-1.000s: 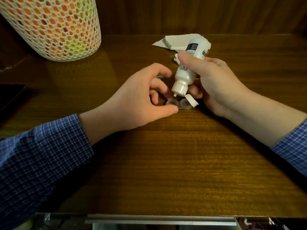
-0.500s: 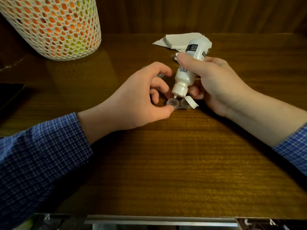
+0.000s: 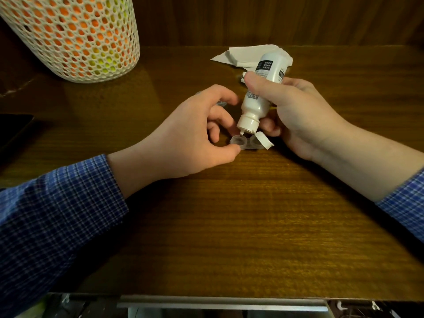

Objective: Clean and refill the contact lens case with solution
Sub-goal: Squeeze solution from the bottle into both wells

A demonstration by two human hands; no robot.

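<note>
While the right hand (image 3: 296, 111) grips the white solution bottle (image 3: 259, 92) with thumb across its label and fingers curled behind, the nozzle has dipped a little lower than a second ago and now hangs just above the left well of the clear contact lens case (image 3: 246, 143); the bottle's hinged flip cap (image 3: 265, 140) dangles over the right well. The left hand (image 3: 183, 138) has scarcely shifted: its thumb tip presses the near edge of the case against the wood, and its index finger arches over the far side without my being able to tell whether it touches (the other fingers are loosely curled). I judge from this that the refill is under way, the left well being served first and the right one yet to come; whether liquid is falling at this instant is too fine to see.

The case sits on a dark, glossy wooden tabletop (image 3: 229, 226), streaked with grain. Behind the bottle lies a crumpled white tissue (image 3: 243, 55). At the far left stands a white honeycomb-mesh container (image 3: 75, 37) glowing orange and yellow inside. Wood panelling (image 3: 275, 17) backs the table, and a dark flat object (image 3: 11, 127) lies at the left edge.
</note>
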